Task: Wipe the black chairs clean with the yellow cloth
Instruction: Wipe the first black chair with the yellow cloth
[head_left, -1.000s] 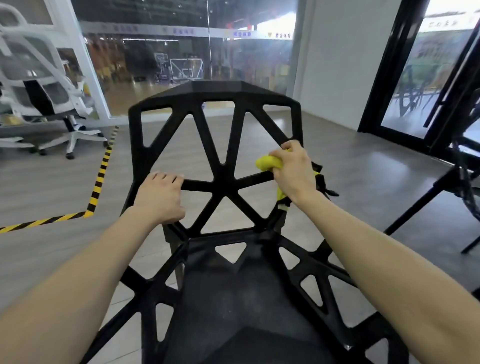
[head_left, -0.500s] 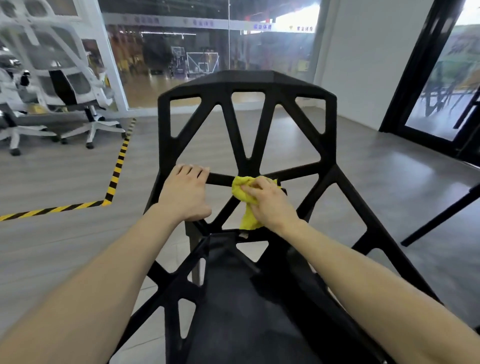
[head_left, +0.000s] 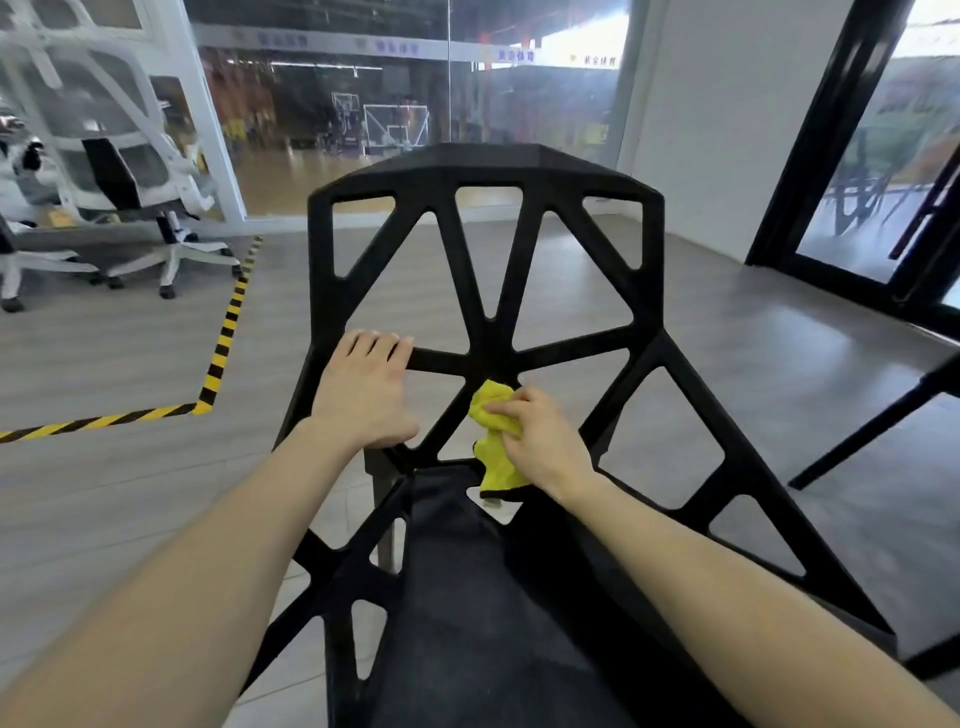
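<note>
Black chair (head_left: 485, 249) mid-wipe, by the look of it: yellow cloth (head_left: 493, 441) bunched in right hand (head_left: 540, 441), pressed at backrest hub. Left hand (head_left: 363, 389) curled over left strut, steadying. Upper struts, seat, other chairs likely still undone.

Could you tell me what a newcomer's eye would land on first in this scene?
First the black chair, its open-strut back filling the centre. Next the yellow cloth, bunched in the right hand low on the back, while the left hand grips a strut beside it.
</note>
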